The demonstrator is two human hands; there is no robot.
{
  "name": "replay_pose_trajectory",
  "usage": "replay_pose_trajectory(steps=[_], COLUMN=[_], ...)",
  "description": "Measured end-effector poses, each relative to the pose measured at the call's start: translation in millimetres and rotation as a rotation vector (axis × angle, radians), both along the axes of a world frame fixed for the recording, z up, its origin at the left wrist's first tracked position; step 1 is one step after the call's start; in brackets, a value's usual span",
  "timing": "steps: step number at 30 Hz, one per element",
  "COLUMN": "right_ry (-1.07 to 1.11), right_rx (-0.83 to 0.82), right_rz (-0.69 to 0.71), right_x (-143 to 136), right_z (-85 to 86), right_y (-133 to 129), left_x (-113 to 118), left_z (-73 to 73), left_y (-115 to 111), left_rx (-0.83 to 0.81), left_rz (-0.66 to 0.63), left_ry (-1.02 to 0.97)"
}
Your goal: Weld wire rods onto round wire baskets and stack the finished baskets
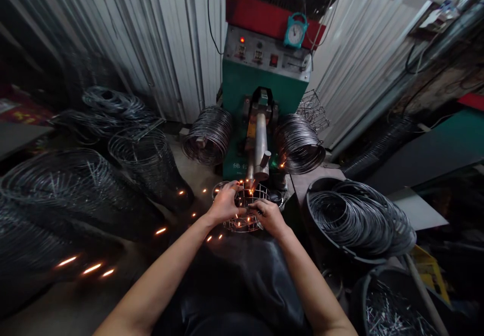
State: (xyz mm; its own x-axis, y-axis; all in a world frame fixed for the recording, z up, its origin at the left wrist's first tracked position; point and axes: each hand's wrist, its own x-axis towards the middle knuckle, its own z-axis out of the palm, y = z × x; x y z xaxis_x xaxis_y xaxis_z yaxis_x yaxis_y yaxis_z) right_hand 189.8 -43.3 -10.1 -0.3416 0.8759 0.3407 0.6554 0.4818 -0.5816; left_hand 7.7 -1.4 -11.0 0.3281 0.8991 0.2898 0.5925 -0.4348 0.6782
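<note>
Under the electrode arm [260, 144] of a green spot welder [291, 91] is a round wire basket [247, 225], its bars crossing in a grid. My left hand [227, 204] grips the basket's left side, thumb and fingers closed on the wire. On the right side, my right hand [269, 216] has its fingers pinched at the basket near the welding tip; whether it also holds a separate piece of wire is too small to tell. Orange sparks fly from the tip to the left and down past my arms.
Wire ring bundles [207, 135] hang on both sides of the welder. A black tub [313, 194] of wire rings stands right, above a bucket [365, 295] of short metal pieces. Tall wire coils [56, 184] fill the left. A teal dial clock [295, 32] rests on the control panel.
</note>
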Motion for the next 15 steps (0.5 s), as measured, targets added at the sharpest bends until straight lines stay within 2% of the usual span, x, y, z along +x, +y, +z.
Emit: replay_pose_trajectory(steps=[5, 10, 15], right_ry=[-0.061, 0.094, 0.100], right_rx=[0.004, 0.080, 0.048], right_rz=[-0.071, -0.168, -0.212], right_x=[0.4, 9.7, 17.4], right_z=[-1.5, -2.3, -4.1], right_y=[11.8, 5.1, 10.9], left_x=[4.5, 6.1, 6.7], left_z=[8.4, 4.3, 5.7], left_y=[11.5, 16.1, 24.7], left_rx=[-0.052, -0.028, -0.071], left_rz=[0.046, 0.037, 0.053], left_ry=[0.032, -0.007, 0.026])
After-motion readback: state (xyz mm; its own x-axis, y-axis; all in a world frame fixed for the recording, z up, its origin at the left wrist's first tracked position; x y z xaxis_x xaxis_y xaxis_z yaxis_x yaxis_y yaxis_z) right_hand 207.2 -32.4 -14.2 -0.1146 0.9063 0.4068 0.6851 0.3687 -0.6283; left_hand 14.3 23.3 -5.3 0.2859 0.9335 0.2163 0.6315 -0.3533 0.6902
